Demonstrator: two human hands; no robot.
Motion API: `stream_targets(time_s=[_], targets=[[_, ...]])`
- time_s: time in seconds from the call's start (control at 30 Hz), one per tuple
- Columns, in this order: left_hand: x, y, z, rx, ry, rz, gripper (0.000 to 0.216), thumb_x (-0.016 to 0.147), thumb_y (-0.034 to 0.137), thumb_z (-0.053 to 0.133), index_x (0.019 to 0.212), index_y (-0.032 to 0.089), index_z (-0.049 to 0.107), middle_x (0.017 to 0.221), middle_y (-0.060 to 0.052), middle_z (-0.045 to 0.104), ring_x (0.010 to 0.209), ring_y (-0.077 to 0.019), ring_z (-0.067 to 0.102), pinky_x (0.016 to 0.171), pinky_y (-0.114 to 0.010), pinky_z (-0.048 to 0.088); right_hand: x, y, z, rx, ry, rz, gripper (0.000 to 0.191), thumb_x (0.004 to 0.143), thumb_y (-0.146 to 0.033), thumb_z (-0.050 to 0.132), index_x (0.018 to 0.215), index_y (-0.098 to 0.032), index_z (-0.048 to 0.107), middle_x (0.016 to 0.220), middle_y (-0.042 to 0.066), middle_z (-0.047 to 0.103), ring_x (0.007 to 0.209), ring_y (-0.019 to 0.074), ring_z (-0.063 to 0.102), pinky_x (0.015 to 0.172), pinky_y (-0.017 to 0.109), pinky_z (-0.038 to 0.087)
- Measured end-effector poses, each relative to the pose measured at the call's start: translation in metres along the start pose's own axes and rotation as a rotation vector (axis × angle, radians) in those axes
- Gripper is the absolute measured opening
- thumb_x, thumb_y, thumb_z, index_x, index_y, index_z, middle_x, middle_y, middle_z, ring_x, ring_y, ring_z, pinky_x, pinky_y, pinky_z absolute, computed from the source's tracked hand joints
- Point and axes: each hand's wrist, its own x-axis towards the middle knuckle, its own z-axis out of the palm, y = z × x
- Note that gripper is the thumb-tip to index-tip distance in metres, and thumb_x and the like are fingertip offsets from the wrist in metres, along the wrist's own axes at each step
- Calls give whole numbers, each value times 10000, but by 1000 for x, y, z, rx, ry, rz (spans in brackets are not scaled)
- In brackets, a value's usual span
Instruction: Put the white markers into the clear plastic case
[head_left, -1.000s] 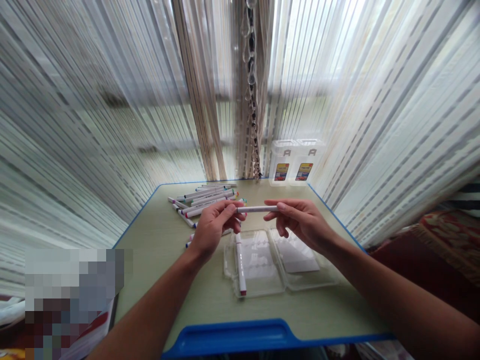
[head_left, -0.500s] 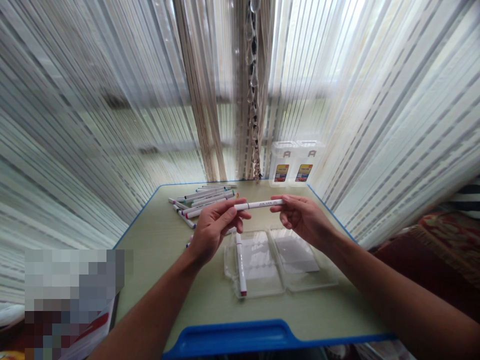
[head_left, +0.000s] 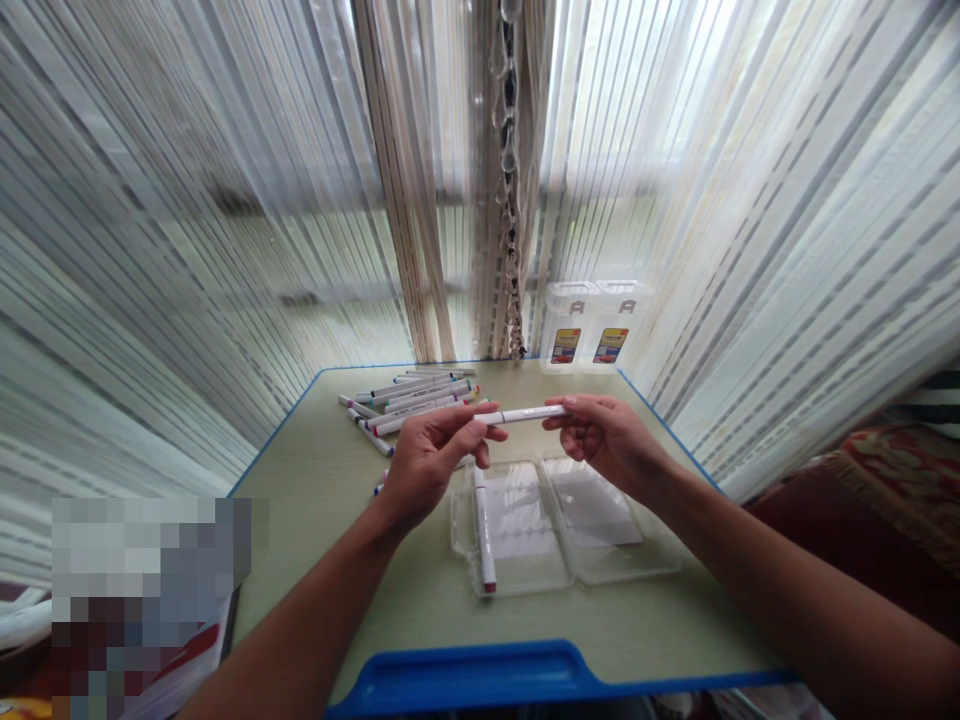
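Note:
A white marker point(head_left: 527, 413) is held level above the table between both hands. My left hand point(head_left: 435, 450) pinches its left end between thumb and fingers. At the other end, my right hand point(head_left: 604, 430) grips the tip, covering it. Below them lies an opened clear plastic case point(head_left: 566, 520) with white paper showing through both halves. Along the left side of that case rests another white marker point(head_left: 485, 535) with a dark red end. A loose pile of white markers point(head_left: 416, 393) with coloured ends lies behind my left hand.
Two clear cases with yellow labels point(head_left: 565, 345) stand at the table's back right. The pale green table point(head_left: 300, 560) has a blue rim and a blue front tray point(head_left: 472, 670). String curtains point(head_left: 225, 200) hang close behind. A patterned cloth point(head_left: 900, 480) lies at right.
The marker has turned slightly in my fingers, so its printed lettering shows less. Both hands stay in nearly the same place, and the view has shifted very little.

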Motion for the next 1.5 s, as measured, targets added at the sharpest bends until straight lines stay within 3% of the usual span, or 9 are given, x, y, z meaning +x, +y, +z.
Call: stream_targets(time_s=[0.23, 0.53, 0.93, 1.2, 1.5], targets=[[6, 0, 0, 133, 90, -38, 275, 812, 256, 689, 1014, 73, 731, 780, -101, 743, 552, -102, 598, 577, -233, 498, -1, 4, -1, -54, -58, -98, 210, 752, -307, 765, 836, -115, 751, 721, 90, 747, 432, 90, 574, 406, 199, 439], [6, 0, 3, 249, 82, -44, 213, 742, 283, 757, 833, 100, 698, 720, -53, 705, 539, -104, 595, 528, -210, 476, -5, 5, 1, -152, -87, -116, 274, 734, -341, 789, 878, -109, 765, 739, 102, 747, 458, 111, 593, 420, 230, 457], [3, -4, 7, 339, -5, -37, 224, 750, 301, 748, 833, 98, 704, 663, -18, 641, 517, -88, 561, 481, -185, 445, -9, 6, 3, -492, -119, -202, 329, 659, -402, 836, 773, -131, 690, 605, 14, 654, 467, 109, 579, 422, 207, 437], [0, -16, 16, 353, -112, -31, 243, 793, 334, 714, 859, 101, 695, 726, -42, 658, 574, -112, 595, 515, -208, 489, -13, 9, 3, -848, -78, -390, 313, 683, -410, 813, 701, -134, 665, 609, 0, 623, 534, 104, 532, 475, 196, 396], [0, -15, 15, 349, -136, -26, 240, 809, 321, 705, 914, 106, 730, 748, -51, 671, 597, -112, 588, 541, -212, 494, -13, 7, 5, -868, -59, -373, 321, 686, -420, 807, 714, -129, 673, 621, 14, 642, 549, 109, 537, 479, 195, 394]])
